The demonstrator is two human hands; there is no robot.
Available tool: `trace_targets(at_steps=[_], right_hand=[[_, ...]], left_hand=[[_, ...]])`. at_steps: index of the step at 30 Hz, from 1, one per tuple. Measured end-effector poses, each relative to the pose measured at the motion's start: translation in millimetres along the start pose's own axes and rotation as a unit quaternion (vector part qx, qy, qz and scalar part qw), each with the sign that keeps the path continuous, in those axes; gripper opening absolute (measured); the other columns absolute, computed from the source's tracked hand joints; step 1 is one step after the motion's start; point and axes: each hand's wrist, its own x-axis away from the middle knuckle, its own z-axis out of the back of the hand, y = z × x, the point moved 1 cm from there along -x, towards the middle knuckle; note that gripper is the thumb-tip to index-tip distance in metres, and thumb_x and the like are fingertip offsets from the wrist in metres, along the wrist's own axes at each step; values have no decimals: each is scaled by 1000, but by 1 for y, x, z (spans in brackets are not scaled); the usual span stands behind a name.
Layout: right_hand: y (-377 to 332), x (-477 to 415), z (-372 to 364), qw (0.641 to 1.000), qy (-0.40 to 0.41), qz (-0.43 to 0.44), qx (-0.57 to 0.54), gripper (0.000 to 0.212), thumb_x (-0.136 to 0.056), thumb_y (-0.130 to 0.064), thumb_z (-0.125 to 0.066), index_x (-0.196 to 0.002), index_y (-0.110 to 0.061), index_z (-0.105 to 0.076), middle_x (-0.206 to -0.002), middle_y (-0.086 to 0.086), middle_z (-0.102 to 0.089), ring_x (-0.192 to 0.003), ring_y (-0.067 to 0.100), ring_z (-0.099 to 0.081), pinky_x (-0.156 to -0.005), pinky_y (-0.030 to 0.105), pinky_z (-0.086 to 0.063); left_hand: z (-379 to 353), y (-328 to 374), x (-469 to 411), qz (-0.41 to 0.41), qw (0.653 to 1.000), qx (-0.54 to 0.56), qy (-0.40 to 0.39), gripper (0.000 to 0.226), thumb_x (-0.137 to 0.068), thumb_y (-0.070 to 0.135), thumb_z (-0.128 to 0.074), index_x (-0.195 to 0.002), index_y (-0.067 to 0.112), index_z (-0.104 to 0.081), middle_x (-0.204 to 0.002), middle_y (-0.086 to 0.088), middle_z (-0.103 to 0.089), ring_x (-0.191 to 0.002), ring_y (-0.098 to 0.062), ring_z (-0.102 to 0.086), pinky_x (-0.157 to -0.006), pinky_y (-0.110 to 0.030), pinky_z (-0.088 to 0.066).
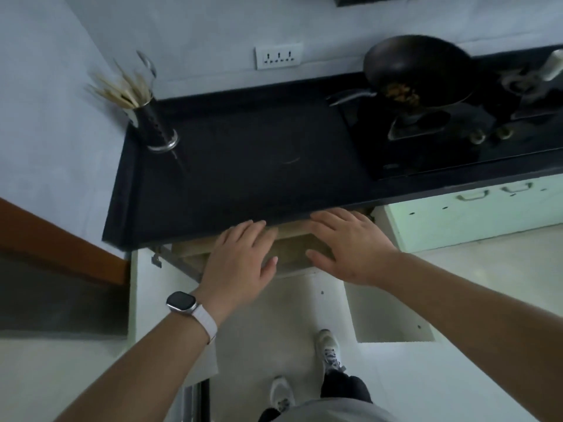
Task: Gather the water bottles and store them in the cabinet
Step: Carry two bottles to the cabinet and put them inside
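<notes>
- My left hand [243,257] is stretched out in front of me, palm down, fingers spread and holding nothing.
- My right hand [350,245] is just beside it, also palm down with the fingers spread and empty; the two hands are near each other but apart.
- Both hands hover at the mouth of an open cabinet [292,248] under the counter; I cannot tell whether my fingertips touch its wooden shelf.
- On either side of my hands, the cabinet's two white doors [390,315] stand swung open toward me.
- Just beyond my fingertips runs the front edge of a black countertop [243,166], bare in the middle.
- Far beyond my left hand, at the counter's back corner, a dark holder of chopsticks [149,117] stands (it looks tilted through the wide lens).
- Beyond my right hand sits a stove [426,153] with a dark wok [420,68] holding some food.
- No water bottles show anywhere in view, so I cannot say where they are.
- A watch [182,303] with a pale strap is on my left wrist.
- Below my arms, my two light shoes [327,345] stand on a pale floor.
</notes>
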Motion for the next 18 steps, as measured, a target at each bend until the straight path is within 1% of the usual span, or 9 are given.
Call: trace_targets(at_steps=[3,5,8,9,12,14,18], right_hand=[[-5,31,13,998,26,-59,-2,60,-97,-60,-28,-150,-33,-30,-156,-8,-30,-144,17,-24,-116,38,-20],[-3,57,17,993,40,-108,4,61,-97,-61,-25,-150,-33,-29,-156,-8,-29,-144,18,-23,-116,38,-20],[3,98,18,986,49,-159,10,67,-93,-62,-16,-148,-29,-36,-152,-5,-37,-140,21,-32,-114,41,-28],[7,110,18,983,49,-174,17,67,-92,-62,-16,-146,-28,-38,-150,-4,-41,-138,23,-36,-112,41,-31],[19,138,22,974,67,-215,37,58,-94,-58,-29,-141,-27,-44,-141,-3,-50,-130,25,-46,-107,42,-38],[28,152,27,970,81,-225,46,54,-94,-56,-36,-139,-28,-46,-140,-2,-52,-129,26,-48,-105,44,-40],[50,177,41,962,119,-240,44,56,-93,-57,-32,-136,-27,-51,-139,-1,-55,-128,27,-50,-104,45,-41]], left_hand=[[11,14,-7,-42,999,14,26,50,-96,42,-53,-140,19,-56,-142,-5,-57,-133,-28,-50,-107,-46,-42],[12,27,-14,-85,995,26,36,50,-96,42,-54,-141,20,-56,-143,-5,-57,-134,-27,-50,-108,-46,-42],[12,53,-28,-137,989,33,35,51,-97,41,-57,-143,20,-54,-144,-7,-57,-136,-28,-50,-109,-47,-41],[13,62,-32,-155,987,34,34,51,-97,40,-57,-143,19,-54,-145,-8,-56,-136,-29,-50,-110,-48,-41],[21,85,-44,-207,977,19,38,51,-95,36,-61,-142,17,-56,-143,-11,-58,-134,-32,-51,-108,-53,-45],[31,101,-54,-223,974,7,45,51,-94,36,-62,-140,17,-57,-141,-12,-59,-133,-33,-53,-106,-54,-46],[44,141,-68,-244,968,-6,53,52,-92,39,-65,-139,17,-59,-140,-11,-61,-132,-32,-55,-105,-53,-48]])
